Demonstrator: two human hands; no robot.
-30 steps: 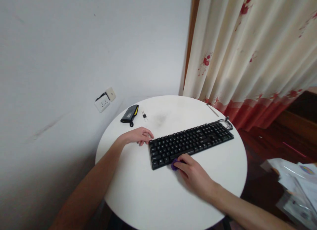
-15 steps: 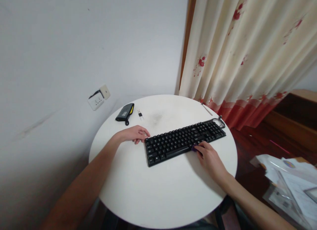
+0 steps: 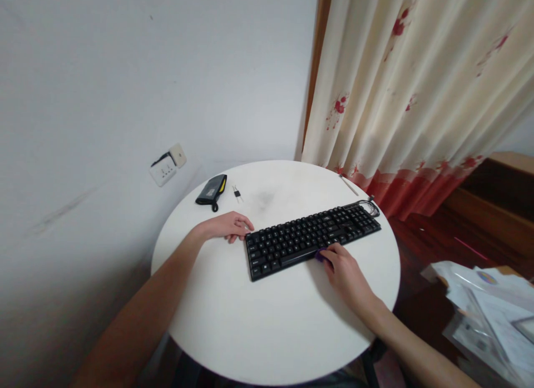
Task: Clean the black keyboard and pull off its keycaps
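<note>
The right hand (image 3: 345,274) pinches a small purple piece (image 3: 319,255) between thumb and fingers, pressed to the front edge of the keyboard (image 3: 292,243) near the right end of the space bar. A second ago it was toward the left end of that edge; it has since slid well to the right, then drawn slightly back left. I would judge this a to-and-fro stroke along the edge, in mid-course.

The left hand (image 3: 227,225) has stayed at the keyboard's far left corner, fingers loosely bent and slightly spread, fingertips apparently touching it; it probably steadies the board, which lies aslant across the white surface (image 3: 250,321).

Farther out, a grey pouch (image 3: 211,190) with a yellow patch sits beside a small black part (image 3: 237,194) with thin legs. A coiled cable (image 3: 372,209) lies by the keyboard's far right corner, and a thin stick (image 3: 349,185) beyond it.

Key legends, the keyboard's pale mark, the pouch's label and the round emblem (image 3: 486,277) on the packaging (image 3: 444,271) are all too small to read.
</note>
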